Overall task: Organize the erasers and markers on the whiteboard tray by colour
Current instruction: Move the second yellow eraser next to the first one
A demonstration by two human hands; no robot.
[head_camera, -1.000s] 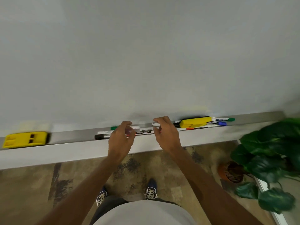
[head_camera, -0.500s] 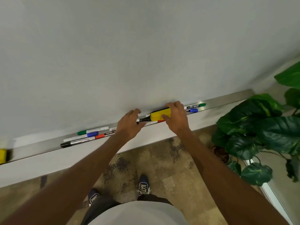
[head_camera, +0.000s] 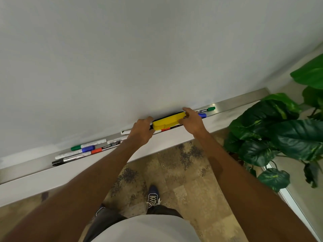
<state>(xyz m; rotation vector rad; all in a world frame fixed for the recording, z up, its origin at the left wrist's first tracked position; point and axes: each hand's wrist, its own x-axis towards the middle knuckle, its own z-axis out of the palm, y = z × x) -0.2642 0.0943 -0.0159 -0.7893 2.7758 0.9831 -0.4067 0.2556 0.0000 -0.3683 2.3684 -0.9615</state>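
A yellow eraser (head_camera: 168, 122) lies on the metal whiteboard tray (head_camera: 241, 102). My right hand (head_camera: 191, 122) grips its right end and my left hand (head_camera: 142, 131) closes on its left end. Beneath the eraser lies a marker with a red cap (head_camera: 165, 130). To the right of my right hand lie a green-capped marker (head_camera: 207, 109) and a blue-capped marker (head_camera: 202, 115). Left of my hands lie a green marker (head_camera: 88, 144), a blue marker (head_camera: 76, 152), a red marker (head_camera: 104, 148) and a black marker (head_camera: 70, 159).
The whiteboard (head_camera: 139, 58) fills the upper view. A large potted plant (head_camera: 279, 133) stands on the floor at the right, close to the tray's right end. My shoes (head_camera: 153, 198) stand on patterned carpet below the tray.
The view has swung right, so the second yellow eraser at far left has left the frame. My hands moved from the markers in the middle onto the two ends of the yellow eraser.
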